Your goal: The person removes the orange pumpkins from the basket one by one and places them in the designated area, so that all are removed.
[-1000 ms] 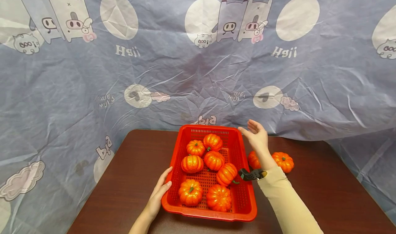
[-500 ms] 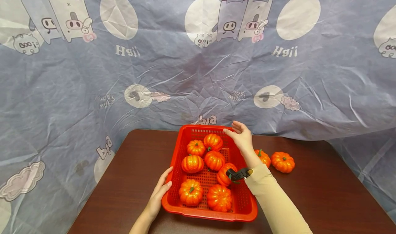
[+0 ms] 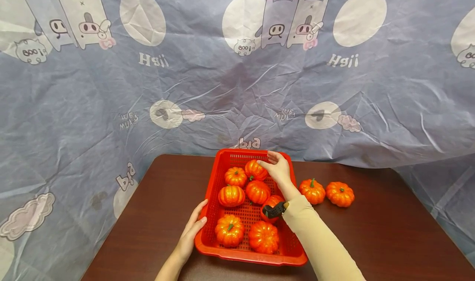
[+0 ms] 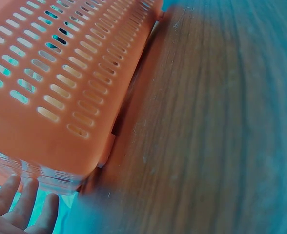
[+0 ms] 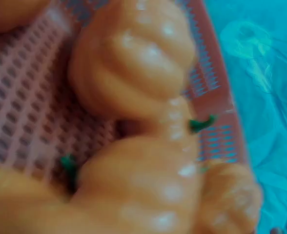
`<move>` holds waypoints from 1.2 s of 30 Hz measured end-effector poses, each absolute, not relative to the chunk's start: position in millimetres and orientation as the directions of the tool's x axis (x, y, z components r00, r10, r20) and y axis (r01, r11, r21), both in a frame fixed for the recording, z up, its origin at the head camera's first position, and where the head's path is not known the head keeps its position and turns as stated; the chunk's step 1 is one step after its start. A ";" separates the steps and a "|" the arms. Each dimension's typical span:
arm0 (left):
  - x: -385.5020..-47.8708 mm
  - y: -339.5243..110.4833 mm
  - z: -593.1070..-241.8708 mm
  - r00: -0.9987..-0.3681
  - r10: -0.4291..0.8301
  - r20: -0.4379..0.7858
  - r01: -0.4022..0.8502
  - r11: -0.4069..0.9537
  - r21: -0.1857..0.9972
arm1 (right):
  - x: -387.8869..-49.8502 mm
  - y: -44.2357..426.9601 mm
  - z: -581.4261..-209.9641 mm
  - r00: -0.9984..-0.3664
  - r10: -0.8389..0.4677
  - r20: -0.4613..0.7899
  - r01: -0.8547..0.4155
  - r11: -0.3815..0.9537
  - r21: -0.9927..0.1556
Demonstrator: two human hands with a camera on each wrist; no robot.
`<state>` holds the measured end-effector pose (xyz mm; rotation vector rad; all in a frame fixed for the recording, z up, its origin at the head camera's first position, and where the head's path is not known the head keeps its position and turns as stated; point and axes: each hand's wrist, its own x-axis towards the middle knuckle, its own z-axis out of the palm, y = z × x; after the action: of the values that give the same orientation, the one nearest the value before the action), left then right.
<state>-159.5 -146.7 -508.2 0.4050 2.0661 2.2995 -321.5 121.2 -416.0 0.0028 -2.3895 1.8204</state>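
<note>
The right hand (image 3: 277, 170) had shifted leftward across the red basket (image 3: 256, 258): a second earlier it was beyond the basket's right rim, and at inspection it was above the far right part of the interior. Its thumb and fingers were apart and gently bent, with nothing between them. The thumb overlapped the upper pumpkin (image 3: 255, 169) in the head view; contact could not be confirmed, and the right wrist view was blurred.

The left hand (image 3: 188, 235) was unchanged, its fingers spread, nearly straight and resting against the basket's left side, left of the frame's lower centre. This was judged to be steadying the basket.

Seven pumpkins were in the basket, at lower centre; their arrangement had not visibly altered. The one nearest the right wall was partly covered by the black wrist strap (image 3: 273, 210).

The arm's shift had uncovered the left desk pumpkin (image 3: 313, 191); it stood on the desk (image 3: 393, 227) just beside the right desk pumpkin (image 3: 340, 194), right of centre. In the inspector's judgement, the work had moved to the basket's contents, with no pumpkin yet in hand.
</note>
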 end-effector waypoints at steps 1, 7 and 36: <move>-159.6 -146.5 -507.9 -0.966 0.189 0.174 0.154 -0.117 0.981 | -322.2 120.2 -418.1 -0.991 0.080 0.110 -0.083 0.289 -0.954; -160.2 -146.1 -506.5 -0.965 0.191 0.179 0.159 -0.112 0.981 | -323.9 115.3 -425.7 -0.991 0.072 0.114 -0.077 0.391 -0.917; -160.3 -147.4 -509.3 -0.964 0.192 0.186 0.164 -0.123 0.979 | -323.7 114.5 -433.0 -0.995 0.001 0.096 -0.073 0.634 -0.770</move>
<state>-160.3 -147.4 -509.3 0.4201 2.0671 2.3024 -323.7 114.5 -433.0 0.0613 -2.7606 1.3058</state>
